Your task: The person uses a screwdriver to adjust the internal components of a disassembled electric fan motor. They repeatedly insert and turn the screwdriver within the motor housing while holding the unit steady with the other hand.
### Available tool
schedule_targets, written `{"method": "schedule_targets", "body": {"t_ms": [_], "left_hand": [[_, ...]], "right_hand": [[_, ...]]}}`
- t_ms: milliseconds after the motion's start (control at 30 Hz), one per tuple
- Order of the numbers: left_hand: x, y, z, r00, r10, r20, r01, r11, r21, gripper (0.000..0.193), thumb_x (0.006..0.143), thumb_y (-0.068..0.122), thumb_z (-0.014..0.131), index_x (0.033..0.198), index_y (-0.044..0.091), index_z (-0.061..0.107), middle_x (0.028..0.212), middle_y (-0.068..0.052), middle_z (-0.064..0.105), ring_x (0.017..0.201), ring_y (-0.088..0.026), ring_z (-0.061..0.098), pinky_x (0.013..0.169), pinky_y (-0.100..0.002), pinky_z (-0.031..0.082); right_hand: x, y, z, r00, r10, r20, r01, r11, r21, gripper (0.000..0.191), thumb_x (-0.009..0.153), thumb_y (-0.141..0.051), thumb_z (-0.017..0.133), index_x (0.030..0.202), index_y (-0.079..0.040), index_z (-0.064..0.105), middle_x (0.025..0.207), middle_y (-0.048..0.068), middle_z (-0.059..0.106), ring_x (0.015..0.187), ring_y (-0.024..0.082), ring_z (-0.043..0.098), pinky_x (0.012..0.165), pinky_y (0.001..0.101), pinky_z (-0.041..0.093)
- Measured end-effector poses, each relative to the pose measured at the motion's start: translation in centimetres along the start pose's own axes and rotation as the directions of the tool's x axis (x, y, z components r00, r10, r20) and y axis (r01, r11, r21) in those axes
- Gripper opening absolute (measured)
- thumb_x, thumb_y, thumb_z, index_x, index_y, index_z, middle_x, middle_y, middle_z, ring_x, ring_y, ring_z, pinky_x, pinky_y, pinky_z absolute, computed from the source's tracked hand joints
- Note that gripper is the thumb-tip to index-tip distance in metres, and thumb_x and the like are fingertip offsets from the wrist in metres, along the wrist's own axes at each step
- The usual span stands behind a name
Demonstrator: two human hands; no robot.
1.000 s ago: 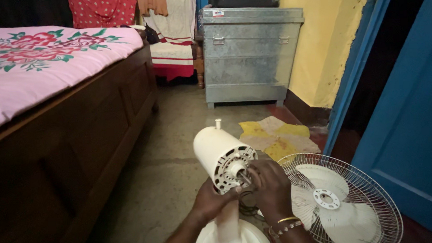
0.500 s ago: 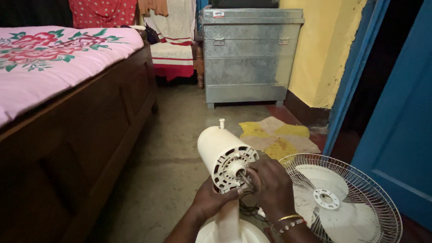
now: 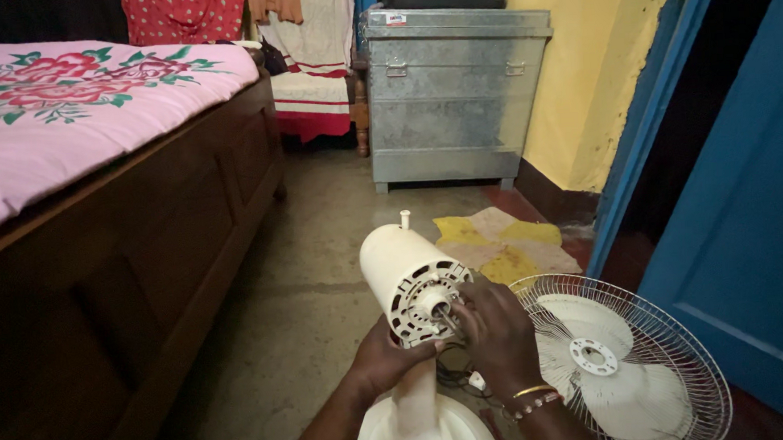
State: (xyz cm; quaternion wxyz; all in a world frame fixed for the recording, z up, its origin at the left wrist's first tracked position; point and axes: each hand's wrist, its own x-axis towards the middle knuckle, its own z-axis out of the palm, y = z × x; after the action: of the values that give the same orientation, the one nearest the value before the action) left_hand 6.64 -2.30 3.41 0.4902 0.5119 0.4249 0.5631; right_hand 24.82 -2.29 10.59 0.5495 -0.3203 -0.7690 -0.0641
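A cream fan motor housing (image 3: 405, 273) stands tilted on its neck above a round cream base (image 3: 425, 431), low in the middle of the view. My left hand (image 3: 383, 359) grips the neck just under the housing. My right hand (image 3: 494, 329), with bangles at the wrist, has its fingers at the bare metal shaft (image 3: 446, 319) on the motor's front face. A wire fan guard (image 3: 680, 349) lies on the floor to the right, with the white fan blade (image 3: 595, 361) resting inside it.
A dark wooden bed (image 3: 133, 233) with a pink floral cover fills the left. A grey metal trunk (image 3: 452, 96) stands at the back wall. A yellow cloth mat (image 3: 500, 241) lies on the floor. A blue door (image 3: 748, 201) is at the right.
The motor housing and both hands sit slightly lower in the view. My right hand's fingers have shifted a little at the shaft.
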Motion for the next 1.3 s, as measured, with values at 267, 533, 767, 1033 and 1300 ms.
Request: {"method": "schedule_targets", "body": {"t_ms": [267,533,767,1033,1300], "left_hand": [[-0.1,0.2,0.0,1.000,0.011,0.008,-0.011,1.000,0.018,0.067,0.072,0.014,0.089,0.131,0.004,0.059,0.120,-0.007,0.076,0.108,-0.016,0.073,0.097,-0.033,0.059],[-0.3,0.3,0.1,0.999,-0.018,-0.045,0.022,0.995,0.099,0.066,0.072,0.015,0.088,0.130,0.006,0.059,0.119,-0.007,0.076,0.107,-0.017,0.073,0.095,-0.034,0.059],[-0.5,0.8,0.1,0.999,-0.025,-0.042,0.028,0.998,0.060,0.068,0.071,0.015,0.088,0.131,0.006,0.057,0.119,-0.007,0.076,0.106,-0.016,0.073,0.094,-0.034,0.059],[-0.6,1.1,0.3,0.999,-0.024,-0.049,0.029,0.992,0.121,0.068,0.071,0.017,0.088,0.131,0.006,0.058,0.119,-0.006,0.076,0.107,-0.017,0.073,0.095,-0.033,0.059],[-0.6,1.1,0.1,0.997,0.058,-0.045,-0.045,0.968,0.246,0.067,0.071,0.022,0.089,0.131,0.006,0.062,0.120,-0.006,0.077,0.107,-0.015,0.073,0.094,-0.032,0.058]], "right_hand": [[0.0,-0.2,-0.3,0.999,-0.002,0.032,0.001,1.000,0.020,0.018,0.082,-0.005,0.074,0.099,-0.007,0.067,0.092,0.012,0.067,0.087,0.031,0.067,0.075,0.0410,0.055],[-0.2,0.3,-0.2,0.999,-0.036,0.007,0.036,0.999,0.031,0.021,0.083,-0.005,0.076,0.102,-0.005,0.066,0.098,0.012,0.066,0.092,0.032,0.066,0.079,0.0414,0.054],[-0.1,0.7,-0.5,0.995,0.023,0.100,-0.019,0.999,-0.040,0.018,0.086,-0.010,0.079,0.099,-0.005,0.067,0.097,0.012,0.067,0.091,0.032,0.068,0.078,0.0411,0.055],[0.1,1.1,-0.6,0.989,-0.039,0.141,0.047,0.997,-0.055,0.011,0.089,-0.010,0.074,0.098,-0.007,0.068,0.098,0.011,0.068,0.091,0.032,0.068,0.078,0.0424,0.056],[0.0,1.3,-1.0,0.990,-0.074,0.122,0.088,0.990,-0.110,0.020,0.086,-0.015,0.075,0.103,-0.009,0.068,0.100,0.011,0.069,0.090,0.032,0.069,0.074,0.0414,0.056]]}}
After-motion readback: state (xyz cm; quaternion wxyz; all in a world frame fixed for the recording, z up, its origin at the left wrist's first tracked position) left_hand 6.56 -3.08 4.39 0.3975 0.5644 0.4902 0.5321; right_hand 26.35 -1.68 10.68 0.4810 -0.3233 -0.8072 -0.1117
